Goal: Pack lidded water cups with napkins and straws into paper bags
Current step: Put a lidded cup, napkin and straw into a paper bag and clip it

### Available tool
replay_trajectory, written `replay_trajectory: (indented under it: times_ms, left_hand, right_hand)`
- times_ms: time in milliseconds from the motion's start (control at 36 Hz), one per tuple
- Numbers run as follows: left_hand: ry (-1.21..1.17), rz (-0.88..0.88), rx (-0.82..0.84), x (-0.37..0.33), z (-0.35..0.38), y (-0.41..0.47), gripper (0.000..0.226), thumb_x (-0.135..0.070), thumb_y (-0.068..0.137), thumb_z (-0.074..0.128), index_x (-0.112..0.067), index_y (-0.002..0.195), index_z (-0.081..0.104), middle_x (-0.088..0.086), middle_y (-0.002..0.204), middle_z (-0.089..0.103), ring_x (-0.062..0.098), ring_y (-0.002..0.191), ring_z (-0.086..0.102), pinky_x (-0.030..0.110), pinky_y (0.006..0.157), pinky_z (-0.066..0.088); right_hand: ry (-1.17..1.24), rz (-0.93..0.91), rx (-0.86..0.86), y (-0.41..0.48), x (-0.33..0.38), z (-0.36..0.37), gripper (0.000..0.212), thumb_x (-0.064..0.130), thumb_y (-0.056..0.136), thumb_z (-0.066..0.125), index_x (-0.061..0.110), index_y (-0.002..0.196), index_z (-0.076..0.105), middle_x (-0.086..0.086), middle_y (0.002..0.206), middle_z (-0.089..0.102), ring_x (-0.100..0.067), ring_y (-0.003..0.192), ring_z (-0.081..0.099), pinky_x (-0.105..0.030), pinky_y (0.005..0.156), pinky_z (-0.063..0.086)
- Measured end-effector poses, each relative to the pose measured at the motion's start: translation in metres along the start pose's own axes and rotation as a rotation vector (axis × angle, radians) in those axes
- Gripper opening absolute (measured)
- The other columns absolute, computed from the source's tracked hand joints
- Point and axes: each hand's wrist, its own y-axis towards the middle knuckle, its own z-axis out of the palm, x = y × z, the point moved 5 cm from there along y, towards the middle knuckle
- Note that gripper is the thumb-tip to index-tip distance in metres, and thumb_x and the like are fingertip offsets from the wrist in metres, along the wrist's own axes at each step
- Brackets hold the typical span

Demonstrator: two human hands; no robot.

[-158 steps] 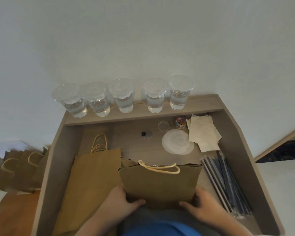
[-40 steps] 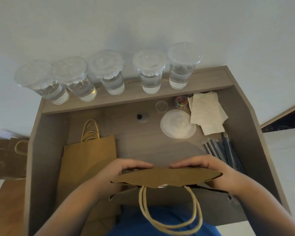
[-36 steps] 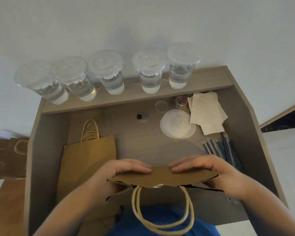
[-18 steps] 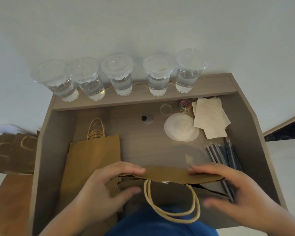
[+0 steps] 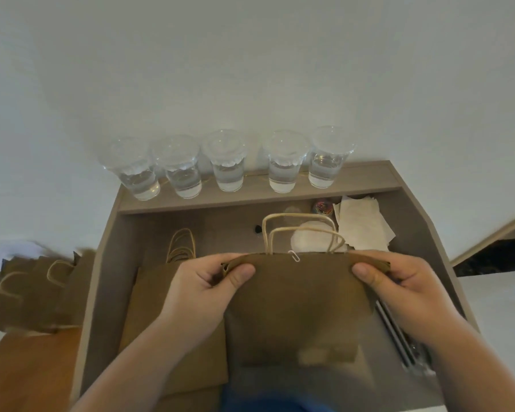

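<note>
A brown paper bag stands upright in front of me, its top pressed flat and fastened with a white paper clip. Its rope handles stick up behind the top edge. My left hand pinches the bag's top left corner, and my right hand pinches the top right corner. Several lidded water cups stand in a row on the back ledge. White napkins lie at the back right. Wrapped straws lie at the right, partly hidden by my right arm.
A flat stack of paper bags lies at the left inside the wooden tray. More bags lie outside it on the left. A loose clear lid and a small pot of coloured clips sit behind the bag.
The bag's top was folded over toward me with the handles hanging down; now it stands upright, handles up, clipped closed. Both hands shifted from its top edge to the corners.
</note>
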Motion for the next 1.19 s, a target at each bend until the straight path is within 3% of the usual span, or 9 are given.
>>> replay_trajectory:
  times_ms: [111,250,500,694,806,889,972,1083,1194]
  left_hand:
    - [-0.073,0.081,-0.005,-0.025,-0.012,0.001,0.024,-0.031,0.086,0.07,-0.05,0.095,0.083,-0.01,0.091,0.082,0.002,0.085,0.076,0.013,0.072,0.057]
    - [-0.089,0.143,-0.031,-0.048,-0.034,-0.004,0.021,-0.034,0.091,0.07,-0.05,0.098,0.082,-0.01,0.093,0.082,0.004,0.088,0.077,0.017,0.074,0.059]
    - [-0.034,0.232,-0.145,-0.077,-0.081,-0.05,0.017,-0.055,0.097,0.067,-0.049,0.104,0.081,-0.012,0.096,0.082,0.006,0.09,0.078,0.017,0.073,0.06]
    - [-0.014,0.153,-0.387,-0.083,-0.105,-0.124,0.033,-0.071,0.086,0.068,-0.045,0.101,0.083,-0.011,0.094,0.082,0.004,0.088,0.078,0.016,0.071,0.061]
    - [-0.023,0.027,-0.56,-0.069,-0.116,-0.169,0.026,-0.062,0.082,0.077,-0.042,0.096,0.085,-0.003,0.092,0.083,0.013,0.084,0.08,0.022,0.065,0.062]
    - [-0.004,-0.025,-0.689,-0.062,-0.124,-0.207,0.024,-0.052,0.077,0.071,-0.041,0.092,0.086,-0.002,0.091,0.083,0.01,0.084,0.08,0.016,0.067,0.06]
    - [0.054,-0.065,-0.75,-0.063,-0.133,-0.248,0.025,-0.05,0.077,0.071,-0.038,0.094,0.086,0.0,0.091,0.083,0.011,0.086,0.079,0.018,0.071,0.059]
    - [0.097,-0.121,-0.832,-0.06,-0.155,-0.306,0.018,-0.048,0.079,0.077,-0.04,0.093,0.085,0.001,0.094,0.083,0.022,0.095,0.078,0.037,0.085,0.058]
    - [0.098,-0.16,-0.915,-0.051,-0.187,-0.36,0.026,-0.05,0.082,0.066,-0.041,0.096,0.085,-0.002,0.096,0.083,0.017,0.097,0.077,0.034,0.084,0.055]
  right_hand:
    - [0.023,-0.076,-0.087,0.002,0.027,0.007,0.029,0.029,0.095,0.065,0.039,0.117,0.081,-0.001,0.109,0.082,-0.019,0.102,0.078,-0.027,0.083,0.064]
    - [0.084,-0.11,-0.199,-0.003,0.056,0.022,0.035,0.067,0.087,0.074,0.043,0.111,0.083,0.002,0.104,0.082,-0.015,0.096,0.078,-0.024,0.078,0.063]
    - [0.065,-0.211,-0.174,-0.017,0.101,0.055,0.031,0.065,0.093,0.067,0.044,0.11,0.082,0.004,0.102,0.082,-0.015,0.093,0.078,-0.025,0.076,0.064]
    - [0.076,-0.318,0.005,-0.02,0.129,0.087,0.023,0.068,0.089,0.067,0.056,0.103,0.081,0.019,0.094,0.081,0.002,0.087,0.076,-0.007,0.065,0.056]
    - [0.091,-0.341,0.192,-0.021,0.128,0.119,0.029,0.074,0.089,0.065,0.056,0.106,0.08,0.018,0.093,0.082,-0.001,0.086,0.077,-0.013,0.068,0.059]
    - [0.141,-0.352,0.312,-0.026,0.124,0.146,0.018,0.056,0.089,0.069,0.054,0.1,0.082,0.015,0.089,0.082,-0.001,0.084,0.077,-0.011,0.067,0.058]
    - [0.124,-0.384,0.425,-0.042,0.127,0.174,0.024,0.04,0.088,0.066,0.043,0.103,0.084,0.013,0.085,0.082,-0.003,0.079,0.078,-0.011,0.065,0.057]
    - [0.216,-0.326,0.574,-0.067,0.136,0.216,0.024,0.041,0.085,0.068,0.042,0.1,0.086,0.005,0.091,0.083,-0.008,0.085,0.079,-0.015,0.071,0.059]
    - [0.243,-0.252,0.763,-0.094,0.149,0.271,0.027,0.05,0.092,0.072,0.035,0.11,0.085,-0.001,0.1,0.084,-0.013,0.093,0.079,-0.018,0.074,0.06]
